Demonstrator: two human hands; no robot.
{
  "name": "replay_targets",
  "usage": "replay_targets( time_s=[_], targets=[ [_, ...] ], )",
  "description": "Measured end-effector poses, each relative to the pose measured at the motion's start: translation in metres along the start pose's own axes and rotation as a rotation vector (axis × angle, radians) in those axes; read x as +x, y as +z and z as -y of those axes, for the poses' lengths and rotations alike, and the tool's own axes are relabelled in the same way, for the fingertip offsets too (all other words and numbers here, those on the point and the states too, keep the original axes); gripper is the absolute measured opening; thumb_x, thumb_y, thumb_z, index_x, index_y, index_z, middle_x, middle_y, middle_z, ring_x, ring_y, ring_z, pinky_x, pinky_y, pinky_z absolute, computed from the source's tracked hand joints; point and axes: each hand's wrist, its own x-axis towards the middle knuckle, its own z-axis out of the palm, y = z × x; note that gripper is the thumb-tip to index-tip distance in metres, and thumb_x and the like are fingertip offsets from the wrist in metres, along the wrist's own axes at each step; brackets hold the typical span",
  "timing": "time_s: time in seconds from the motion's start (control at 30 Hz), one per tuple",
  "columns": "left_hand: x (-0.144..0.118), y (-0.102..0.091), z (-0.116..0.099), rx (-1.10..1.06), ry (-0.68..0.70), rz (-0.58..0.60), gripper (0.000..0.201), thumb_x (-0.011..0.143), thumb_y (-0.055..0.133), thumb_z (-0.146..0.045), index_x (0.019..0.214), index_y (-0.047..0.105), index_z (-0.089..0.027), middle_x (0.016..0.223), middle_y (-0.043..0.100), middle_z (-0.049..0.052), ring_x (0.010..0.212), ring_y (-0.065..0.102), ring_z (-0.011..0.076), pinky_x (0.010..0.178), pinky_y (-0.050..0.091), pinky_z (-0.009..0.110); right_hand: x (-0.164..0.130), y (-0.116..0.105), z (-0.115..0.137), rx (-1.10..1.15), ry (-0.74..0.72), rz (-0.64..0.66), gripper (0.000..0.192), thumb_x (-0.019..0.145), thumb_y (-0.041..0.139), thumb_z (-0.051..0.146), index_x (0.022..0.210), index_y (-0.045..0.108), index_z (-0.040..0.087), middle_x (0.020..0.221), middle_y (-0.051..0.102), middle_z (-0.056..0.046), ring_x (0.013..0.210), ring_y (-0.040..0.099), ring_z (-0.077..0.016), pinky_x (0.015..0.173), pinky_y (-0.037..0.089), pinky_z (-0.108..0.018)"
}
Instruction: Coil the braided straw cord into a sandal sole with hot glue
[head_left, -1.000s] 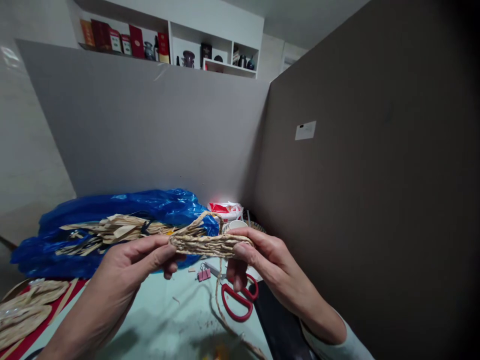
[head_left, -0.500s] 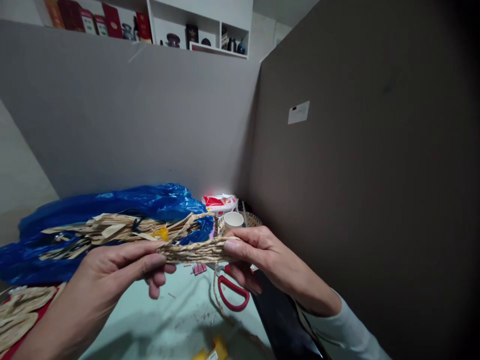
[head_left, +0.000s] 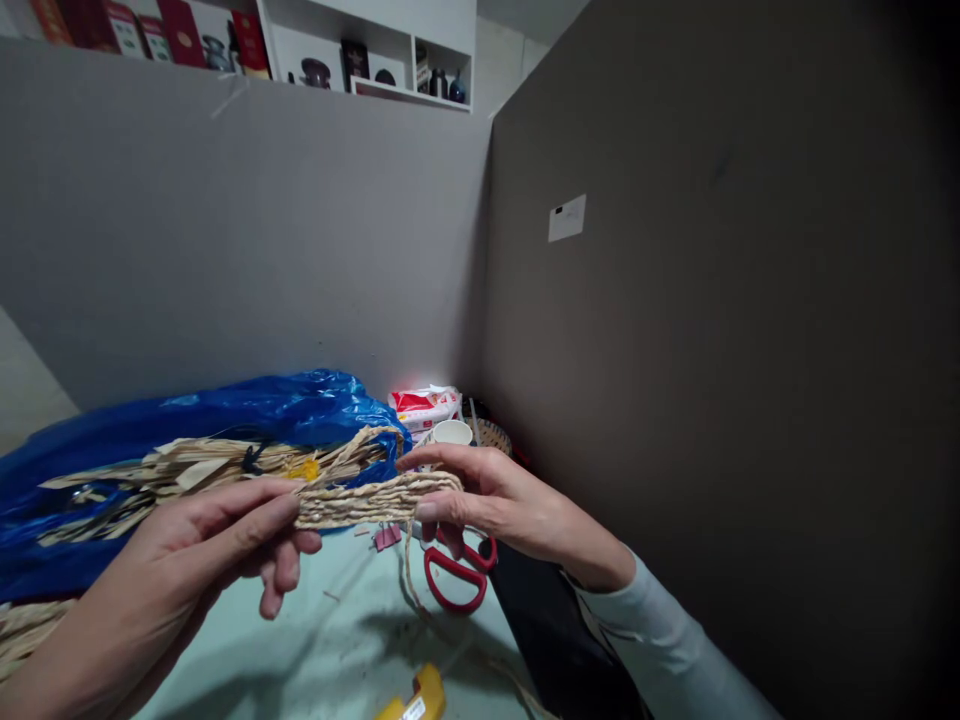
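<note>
A flat braided straw piece (head_left: pixel 367 498) is held level between both hands above the pale green table (head_left: pixel 337 640). My left hand (head_left: pixel 202 550) pinches its left end between thumb and fingers. My right hand (head_left: pixel 480 495) grips its right end, thumb on top and fingers underneath. A loose straw strand (head_left: pixel 409 565) hangs from the braid down to the table.
Red-handled scissors (head_left: pixel 450 585) and a pink binder clip (head_left: pixel 388 537) lie under the braid. A blue plastic bag (head_left: pixel 225 420) with dry straw strips (head_left: pixel 187 465) lies behind. A paper cup (head_left: pixel 452 432), a red-white packet (head_left: pixel 424 402), a yellow object (head_left: pixel 416 695) and grey partition walls surround the table.
The view has swung right and down, so everything sits further left in frame. Both hands keep hold of the braid; the yellow object has come into view at the bottom.
</note>
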Motion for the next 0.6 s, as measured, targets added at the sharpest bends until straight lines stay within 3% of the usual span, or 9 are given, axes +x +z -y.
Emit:
replay_targets(
  time_s=[0.07, 0.2, 0.37, 0.6],
  targets=[
    [0.002, 0.001, 0.000, -0.009, -0.007, -0.022, 0.046, 0.059, 0.086, -0.067, 0.077, 0.081, -0.025, 0.046, 0.068, 0.002, 0.046, 0.060, 0.0178, 0.049, 0.052, 0.026, -0.002, 0.002, 0.003, 0.001, 0.006, -0.013, 0.030, 0.096, 0.069, 0.035, 0.119, 0.061, 0.018, 0.077, 0.067, 0.000, 0.059, 0.059, -0.0072, 0.049, 0.044, -0.013],
    [0.006, -0.001, 0.003, -0.031, 0.009, -0.023, 0.046, 0.057, 0.089, -0.064, 0.077, 0.080, -0.024, 0.055, 0.072, 0.003, 0.046, 0.058, 0.0162, 0.041, 0.047, 0.024, 0.000, 0.006, 0.002, 0.027, 0.004, -0.003, 0.022, 0.101, 0.058, 0.032, 0.112, 0.064, 0.015, 0.079, 0.067, -0.002, 0.059, 0.061, -0.0074, 0.047, 0.042, -0.012],
    [0.003, -0.001, 0.002, -0.058, 0.024, -0.038, 0.035, 0.061, 0.089, -0.054, 0.074, 0.078, -0.022, 0.056, 0.069, 0.000, 0.047, 0.056, 0.0149, 0.037, 0.043, 0.022, 0.005, 0.012, -0.005, 0.026, -0.020, -0.029, 0.035, 0.097, 0.061, 0.035, 0.120, 0.071, 0.010, 0.083, 0.071, -0.006, 0.055, 0.060, -0.0077, 0.042, 0.040, -0.014],
    [-0.005, 0.006, -0.010, -0.059, 0.045, -0.076, 0.022, 0.067, 0.086, -0.043, 0.073, 0.080, -0.023, 0.053, 0.070, -0.001, 0.045, 0.057, 0.0128, 0.040, 0.043, 0.020, 0.002, 0.016, -0.006, -0.083, -0.067, -0.063, 0.026, 0.098, 0.062, 0.029, 0.110, 0.080, 0.014, 0.056, 0.056, 0.005, 0.043, 0.042, -0.0043, 0.041, 0.034, -0.015]
  ],
)
